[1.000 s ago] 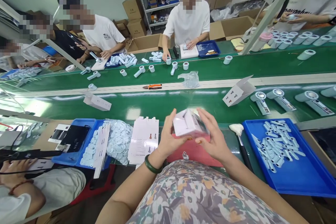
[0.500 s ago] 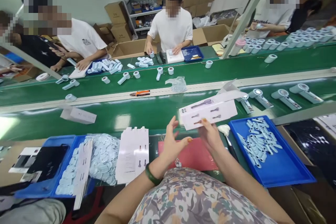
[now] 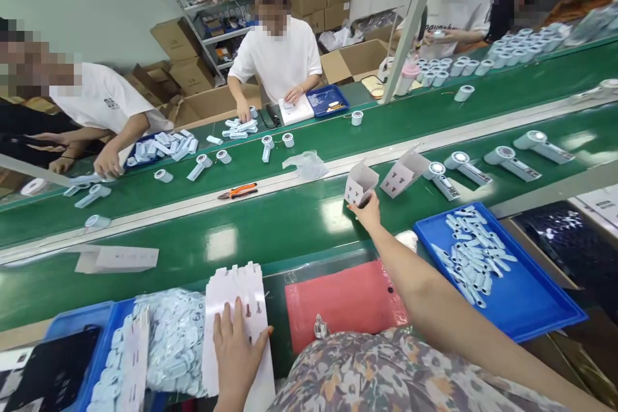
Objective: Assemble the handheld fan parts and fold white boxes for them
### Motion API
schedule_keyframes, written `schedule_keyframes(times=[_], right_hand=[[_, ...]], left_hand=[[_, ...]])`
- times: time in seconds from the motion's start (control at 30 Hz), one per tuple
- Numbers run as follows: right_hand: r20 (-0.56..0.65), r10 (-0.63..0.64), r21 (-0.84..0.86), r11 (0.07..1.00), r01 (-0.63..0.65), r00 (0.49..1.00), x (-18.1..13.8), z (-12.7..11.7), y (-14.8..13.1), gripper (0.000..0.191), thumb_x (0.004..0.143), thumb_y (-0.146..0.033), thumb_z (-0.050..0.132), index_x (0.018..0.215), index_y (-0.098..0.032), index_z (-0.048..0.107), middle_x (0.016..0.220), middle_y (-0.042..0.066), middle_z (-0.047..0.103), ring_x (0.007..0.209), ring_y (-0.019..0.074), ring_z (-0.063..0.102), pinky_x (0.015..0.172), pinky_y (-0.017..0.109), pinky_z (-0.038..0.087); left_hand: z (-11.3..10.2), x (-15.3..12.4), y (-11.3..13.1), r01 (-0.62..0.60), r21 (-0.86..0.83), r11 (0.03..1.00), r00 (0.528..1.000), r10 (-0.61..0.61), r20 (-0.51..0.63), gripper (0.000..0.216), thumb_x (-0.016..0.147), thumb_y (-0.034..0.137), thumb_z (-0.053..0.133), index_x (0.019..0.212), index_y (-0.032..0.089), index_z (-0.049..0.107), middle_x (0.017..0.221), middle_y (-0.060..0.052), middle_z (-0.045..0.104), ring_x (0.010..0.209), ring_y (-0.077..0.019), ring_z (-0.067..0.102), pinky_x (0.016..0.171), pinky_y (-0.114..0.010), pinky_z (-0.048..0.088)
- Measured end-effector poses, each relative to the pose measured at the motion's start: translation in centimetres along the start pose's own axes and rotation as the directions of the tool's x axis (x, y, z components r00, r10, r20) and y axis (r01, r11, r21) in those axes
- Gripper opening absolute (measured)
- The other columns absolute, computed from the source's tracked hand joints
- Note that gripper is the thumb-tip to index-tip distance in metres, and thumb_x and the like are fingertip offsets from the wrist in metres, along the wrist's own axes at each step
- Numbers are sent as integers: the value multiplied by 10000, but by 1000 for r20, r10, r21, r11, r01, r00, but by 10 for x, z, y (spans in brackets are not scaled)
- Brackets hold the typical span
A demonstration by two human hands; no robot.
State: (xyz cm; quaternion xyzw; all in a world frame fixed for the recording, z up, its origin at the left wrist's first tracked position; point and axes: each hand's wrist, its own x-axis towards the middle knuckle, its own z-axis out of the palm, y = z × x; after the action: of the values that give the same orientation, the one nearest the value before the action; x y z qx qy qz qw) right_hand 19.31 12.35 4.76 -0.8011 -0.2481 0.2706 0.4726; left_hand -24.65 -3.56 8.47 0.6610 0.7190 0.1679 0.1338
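My right hand [image 3: 367,211] reaches out over the green belt and grips the lower end of a small white printed box [image 3: 360,181] standing upright with its flaps raised. Just right of it a second white box [image 3: 403,172] stands on the belt. My left hand [image 3: 236,347] lies with spread fingers on a stack of flattened white cartons [image 3: 212,309], at the left of the red mat [image 3: 333,302]. Part of the stack is hidden under that hand.
Light-blue handheld devices [image 3: 468,167] lie along the belt at right. A blue tray [image 3: 535,296] holds small pale-blue parts. Bagged parts [image 3: 174,335] sit at left. Orange pliers [image 3: 237,191] and a plastic bag [image 3: 306,164] lie ahead. Co-workers [image 3: 275,51] sit opposite.
The white box has gone from in front of me to the belt, now standing upright in my right hand. My left hand has moved left and down onto the carton stack. The view has shifted.
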Motion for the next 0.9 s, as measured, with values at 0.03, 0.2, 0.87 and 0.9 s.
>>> schedule_keyframes(times=[0.03, 0.2, 0.87, 0.9], right_hand=[[12, -6, -2, 1000, 6, 1000, -2, -5, 6, 976, 611, -332, 870, 1443, -132, 402, 1480, 264, 466, 1383, 411, 501, 1150, 528, 430], [128, -78, 43, 996, 73, 989, -41, -25, 30, 841, 818, -434, 789, 1489, -105, 403, 1550, 285, 388, 1443, 430, 425, 1188, 598, 362], [830, -4, -53, 995, 87, 558, -216, 174, -68, 366, 1006, -371, 666, 1308, -167, 634, 1396, 126, 607, 1264, 291, 602, 1077, 539, 504], [838, -14, -50, 994, 101, 546, -215, 180, -76, 319, 1001, -356, 674, 1258, -168, 658, 1372, 118, 620, 1249, 284, 606, 1074, 532, 505]], left_hand=[[3, -4, -8, 45, 85, 995, 999, -45, -4, 949, 751, 643, 653, 1517, 123, 446, 1609, -261, 381, 1561, -511, 194, 1232, -703, 248], [-4, -17, 6, 224, 247, 943, 954, -263, 140, 1032, 754, 528, 737, 1593, 96, 319, 1663, -329, 250, 1544, -565, 191, 1183, -721, 268], [-5, -39, 17, -27, 64, 998, 981, 14, 194, 914, 755, 151, 747, 1588, 242, 384, 1497, -170, 505, 1440, -413, 417, 1182, -612, 362], [-3, -41, 17, -27, 61, 998, 982, 15, 186, 889, 764, 131, 729, 1581, 247, 401, 1499, -170, 505, 1443, -411, 418, 1183, -613, 362]])
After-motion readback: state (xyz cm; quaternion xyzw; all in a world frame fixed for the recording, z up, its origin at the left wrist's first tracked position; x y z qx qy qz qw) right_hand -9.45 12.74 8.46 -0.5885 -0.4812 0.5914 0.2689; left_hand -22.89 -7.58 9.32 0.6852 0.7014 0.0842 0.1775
